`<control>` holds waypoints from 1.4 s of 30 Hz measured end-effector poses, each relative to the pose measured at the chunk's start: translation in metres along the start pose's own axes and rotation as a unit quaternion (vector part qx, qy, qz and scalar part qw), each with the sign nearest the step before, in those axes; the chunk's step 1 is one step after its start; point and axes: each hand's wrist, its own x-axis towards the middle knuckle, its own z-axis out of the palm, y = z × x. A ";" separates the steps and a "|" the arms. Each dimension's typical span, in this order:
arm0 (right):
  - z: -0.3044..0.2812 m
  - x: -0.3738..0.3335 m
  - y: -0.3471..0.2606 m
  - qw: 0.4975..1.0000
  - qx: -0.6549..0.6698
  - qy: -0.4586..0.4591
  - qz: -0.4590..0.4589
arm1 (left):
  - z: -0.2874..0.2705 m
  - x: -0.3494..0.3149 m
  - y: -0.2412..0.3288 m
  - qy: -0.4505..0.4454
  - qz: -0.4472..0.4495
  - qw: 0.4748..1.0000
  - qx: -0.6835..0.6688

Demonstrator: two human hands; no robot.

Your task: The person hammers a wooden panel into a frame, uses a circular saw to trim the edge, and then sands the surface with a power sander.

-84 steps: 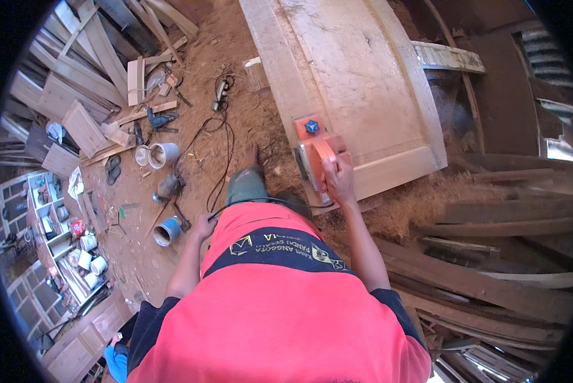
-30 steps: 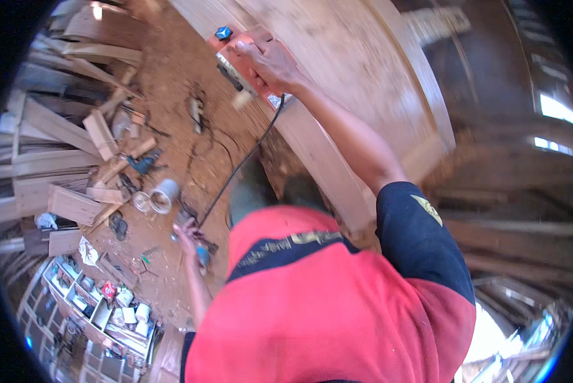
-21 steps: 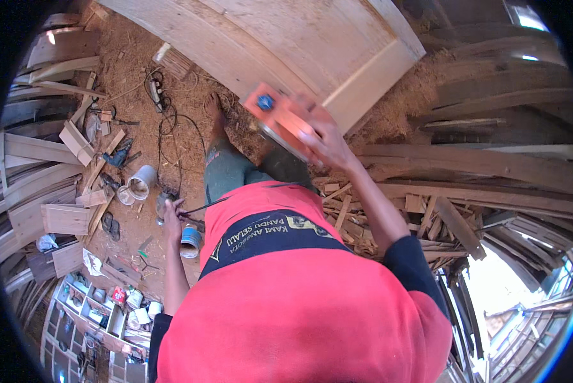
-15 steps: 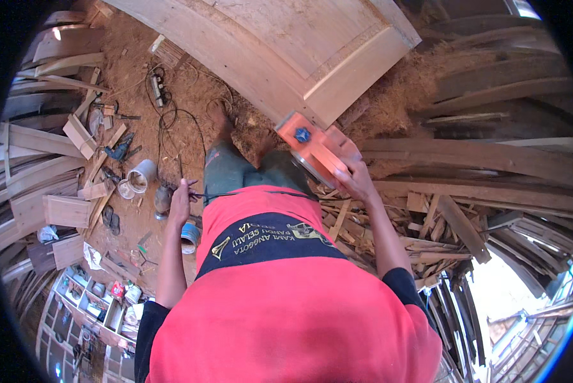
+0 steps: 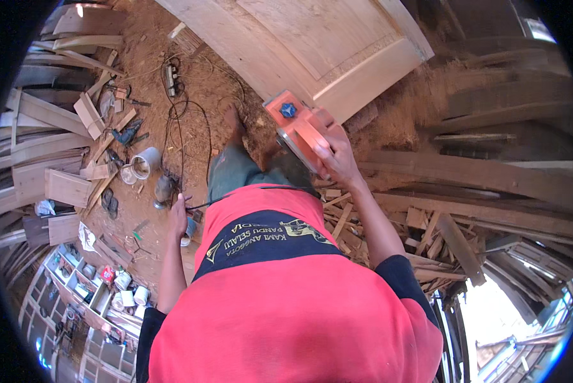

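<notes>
My right hand point(image 5: 339, 159) is wrapped round the handle of an orange electric planer point(image 5: 305, 121) with a blue knob on its front. The planer is held up beside the near corner of a pale panelled wooden door point(image 5: 293, 48); whether the two touch I cannot tell. My left hand point(image 5: 179, 216) has its fingers closed on a black cord point(image 5: 200, 206), which runs across my waist toward the planer side. More of the cord trails over the floor in front of me.
Sawdust covers the floor point(image 5: 149, 60), where a power strip point(image 5: 171, 80) lies. A white bucket point(image 5: 146, 163) stands on the left near wooden offcuts and tools. Long boards point(image 5: 478, 172) are stacked on the right, with a scrap-wood heap point(image 5: 427, 233) nearer. An open compartment shelf point(image 5: 82, 284) sits lower left.
The planer and my right hand have shifted a little to the left and up. My left hand has dropped slightly, still on the cord. The whole view has turned slightly.
</notes>
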 end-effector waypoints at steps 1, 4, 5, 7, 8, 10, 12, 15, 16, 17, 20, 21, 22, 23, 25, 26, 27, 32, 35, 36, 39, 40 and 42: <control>0.006 0.015 -0.008 1.000 -0.002 -0.005 -0.004 | -0.003 -0.003 -0.008 0.004 -0.006 1.000 -0.002; 0.025 0.067 -0.040 1.000 0.011 -0.007 -0.012 | -0.009 -0.016 -0.030 0.030 -0.042 0.998 -0.023; 0.031 0.087 -0.052 1.000 -0.014 -0.003 -0.019 | -0.009 -0.021 -0.036 0.048 -0.086 0.994 -0.040; 0.044 0.127 -0.076 0.999 -0.036 0.003 -0.040 | -0.009 -0.030 -0.046 0.058 -0.083 0.994 -0.047; 0.052 0.148 -0.088 0.998 -0.032 0.001 -0.051 | -0.009 -0.034 -0.051 0.071 -0.106 0.991 -0.045; 0.067 0.191 -0.111 0.990 -0.041 0.032 -0.133 | -0.006 -0.037 -0.057 0.066 -0.093 0.991 -0.069; 0.079 0.225 -0.133 0.993 -0.013 0.020 -0.117 | -0.002 -0.037 -0.062 0.064 -0.093 0.990 -0.087; 0.075 0.228 -0.141 0.996 0.037 -0.058 -0.065 | 0.003 -0.032 -0.066 0.069 -0.074 0.991 -0.091; 0.069 0.216 -0.137 0.996 0.037 -0.058 -0.063 | 0.005 -0.031 -0.066 0.076 -0.075 0.989 -0.102; 0.057 0.194 -0.125 0.997 0.017 -0.072 -0.030 | 0.008 -0.030 -0.065 0.081 -0.075 0.987 -0.113; 0.027 0.112 -0.081 0.989 -0.057 -0.019 -0.134 | 0.016 -0.024 -0.054 0.082 -0.076 0.992 -0.063; 0.019 0.083 -0.064 0.989 -0.084 -0.003 -0.125 | 0.020 -0.021 -0.046 0.073 -0.062 0.993 -0.069; 0.007 0.053 -0.046 0.993 -0.064 -0.025 -0.091 | 0.023 -0.017 -0.038 0.068 -0.032 0.995 -0.058; -0.001 0.024 -0.028 0.994 -0.043 -0.014 -0.095 | 0.028 -0.013 -0.027 0.066 -0.019 0.997 -0.043; -0.018 -0.032 0.002 0.998 -0.033 -0.012 -0.047 | 0.036 -0.005 -0.004 0.041 -0.005 0.998 -0.051; -0.024 -0.055 0.013 0.999 -0.039 -0.019 -0.002 | 0.040 -0.003 0.008 0.018 -0.012 0.998 -0.063; -0.028 -0.069 0.022 0.999 -0.043 -0.017 -0.001 | 0.044 -0.001 0.019 0.014 -0.007 0.999 -0.052; -0.030 -0.082 0.037 1.000 -0.028 0.001 -0.001 | 0.051 0.005 0.046 -0.003 0.071 0.997 0.012; -0.024 -0.057 0.027 0.999 -0.033 -0.021 0.007 | 0.040 0.005 0.033 0.011 0.018 1.000 -0.004; -0.021 -0.046 0.021 0.999 -0.036 -0.032 -0.001 | 0.035 0.006 0.025 0.014 0.018 1.000 -0.005; -0.006 -0.013 -0.001 1.000 0.000 -0.021 -0.008 | 0.023 0.000 -0.001 0.045 -0.013 0.999 -0.021; 0.000 0.001 -0.008 1.000 -0.008 -0.018 -0.012 | 0.021 -0.002 -0.008 0.050 -0.013 0.998 -0.026; 0.011 0.030 -0.024 0.999 -0.009 -0.006 -0.036 | 0.018 -0.009 -0.020 0.059 -0.014 0.998 -0.034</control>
